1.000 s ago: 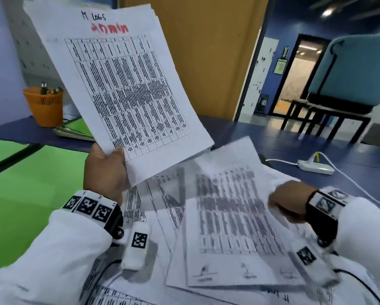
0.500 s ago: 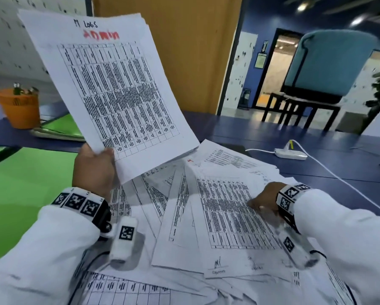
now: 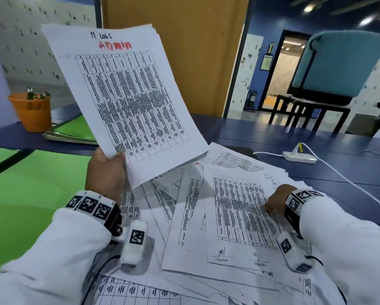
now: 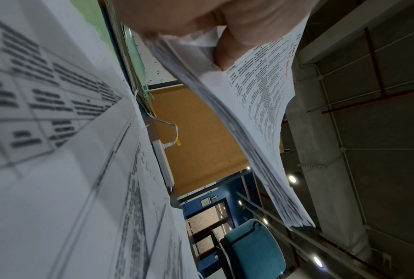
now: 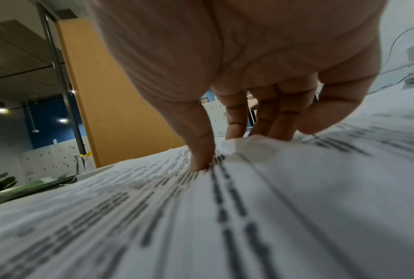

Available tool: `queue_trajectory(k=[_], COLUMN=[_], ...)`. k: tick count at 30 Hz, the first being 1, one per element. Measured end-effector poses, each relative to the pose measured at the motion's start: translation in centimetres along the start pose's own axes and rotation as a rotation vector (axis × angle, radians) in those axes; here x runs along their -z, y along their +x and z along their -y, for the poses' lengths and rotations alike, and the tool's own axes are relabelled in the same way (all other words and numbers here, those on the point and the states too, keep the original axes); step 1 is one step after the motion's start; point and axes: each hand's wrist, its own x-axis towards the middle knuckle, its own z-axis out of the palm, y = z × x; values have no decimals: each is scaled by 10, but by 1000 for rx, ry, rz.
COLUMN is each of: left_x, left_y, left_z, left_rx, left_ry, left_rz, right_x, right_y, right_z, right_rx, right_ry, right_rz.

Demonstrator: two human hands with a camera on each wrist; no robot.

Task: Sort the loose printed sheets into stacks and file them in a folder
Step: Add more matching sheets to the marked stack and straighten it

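Observation:
My left hand grips a thick stack of printed sheets by its lower left corner and holds it upright above the table. Its top sheet shows a table, with "M Logs" in black and "Admin" in red. The left wrist view shows the thumb pinching that stack. Loose printed sheets lie fanned out on the blue table. My right hand rests on the right edge of the top loose sheet, fingertips pressing the paper.
Green folders lie at the back left beside an orange pen cup. A white power strip with its cable sits on the table at the back right. A teal chair stands beyond the table. More sheets lie near my body.
My right hand has drawn a sheet across the pile and now lies still on its right edge. The left hand keeps the stack raised.

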Motion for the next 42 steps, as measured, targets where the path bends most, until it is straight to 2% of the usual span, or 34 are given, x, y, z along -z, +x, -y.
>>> queue_trajectory(k=[3, 6, 13, 20, 28, 32, 35, 38, 39, 41, 42], left_x=[1, 0, -2, 1, -2, -3, -3, -3, -4, -6, -6], left_y=[1, 1, -2, 1, -3, -6, -7, -8, -9, -11, -14], left_z=[2, 4, 0, 5, 6, 5, 5, 6, 6, 6, 5], left_rx=[29, 18, -3, -6, -9, -18, -23, 9, 27, 44, 41], left_ry=[16, 63, 38, 49, 34, 47, 52, 43, 31, 40, 45], left_rz=[1, -3, 25, 45, 91, 111, 116, 135, 152, 195, 221], right_x=[6, 6, 1, -6, -2, -2, 11, 38, 46, 63, 71], right_y=[4, 12, 27, 42, 50, 58, 55, 44, 41, 32, 26], right_z=[6, 5, 1, -6, -12, -18, -20, -21, -25, -31, -33], right_rx=[13, 27, 81, 155, 100, 27, -37, -87, -61, -6, 36], right_ry=[-81, -123, -185, -109, 26, 86, 274, 592, 641, 894, 980], right_rz=[64, 19, 15, -14, 1, -86, -153, -313, -400, -592, -630])
